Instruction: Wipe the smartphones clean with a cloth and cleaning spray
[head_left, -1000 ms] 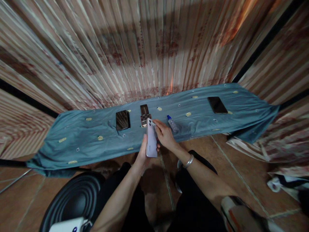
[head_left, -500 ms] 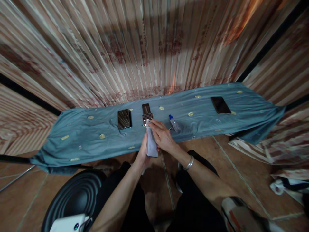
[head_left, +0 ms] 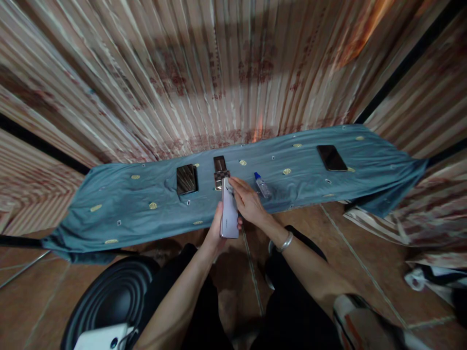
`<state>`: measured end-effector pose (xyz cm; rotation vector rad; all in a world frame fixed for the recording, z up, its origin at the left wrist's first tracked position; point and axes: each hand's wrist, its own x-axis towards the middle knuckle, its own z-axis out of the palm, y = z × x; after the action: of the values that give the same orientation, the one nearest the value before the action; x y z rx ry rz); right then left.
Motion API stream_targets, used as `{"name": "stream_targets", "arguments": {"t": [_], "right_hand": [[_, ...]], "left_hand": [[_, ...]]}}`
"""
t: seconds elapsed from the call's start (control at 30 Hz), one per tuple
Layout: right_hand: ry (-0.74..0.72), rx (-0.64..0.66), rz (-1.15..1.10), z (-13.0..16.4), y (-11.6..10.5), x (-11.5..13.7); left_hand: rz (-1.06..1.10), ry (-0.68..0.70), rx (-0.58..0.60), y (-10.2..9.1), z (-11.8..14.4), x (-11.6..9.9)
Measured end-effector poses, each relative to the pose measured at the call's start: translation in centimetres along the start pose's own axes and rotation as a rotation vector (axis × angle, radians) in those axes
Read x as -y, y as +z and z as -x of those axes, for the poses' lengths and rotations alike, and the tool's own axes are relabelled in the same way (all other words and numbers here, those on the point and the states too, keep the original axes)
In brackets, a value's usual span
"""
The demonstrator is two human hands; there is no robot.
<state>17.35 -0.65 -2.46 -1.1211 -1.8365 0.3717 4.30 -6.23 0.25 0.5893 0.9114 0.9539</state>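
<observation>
A pale lilac smartphone (head_left: 229, 218) stands tilted above the bench's front edge, its back towards me. My left hand (head_left: 216, 229) is closed around its lower part, with the thumb along the left side and fingertips showing on the right. My right hand (head_left: 250, 201) is at the phone's upper right edge, its fingers pressed together beside the camera end. Whatever those fingers may hold is hidden. Just beyond the phone's top lies an open case with a checkered pattern (head_left: 220, 165), partly covered by the phone. To the right lies a clear bottle with a blue cap (head_left: 263, 187).
A blue-green cloth (head_left: 160, 221) covers the narrow bench. On it lie a dark, shiny flat device (head_left: 187, 180) at left and a black phone (head_left: 332, 158) at right. Below left is a black ribbed round stool (head_left: 109, 296) with a white device (head_left: 102, 339). A striped curtain (head_left: 226, 73) hangs behind.
My right fingers have shifted from the phone's top, where they pressed a small white piece, to its upper right edge. The white piece is out of sight now. The left hand keeps its hold.
</observation>
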Motion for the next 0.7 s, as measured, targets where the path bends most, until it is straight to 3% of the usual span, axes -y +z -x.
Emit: {"name": "stream_targets", "arguments": {"t": [0.37, 0.7], "right_hand": [[0.058, 0.071, 0.101, 0.1, 0.6, -0.2], [0.088, 0.049, 0.064, 0.1, 1.0, -0.1]], "left_hand": [[0.16, 0.03, -0.002, -0.1, 0.3, -1.7], [0.153, 0.056, -0.007, -0.5, 0.2, -1.4]]}}
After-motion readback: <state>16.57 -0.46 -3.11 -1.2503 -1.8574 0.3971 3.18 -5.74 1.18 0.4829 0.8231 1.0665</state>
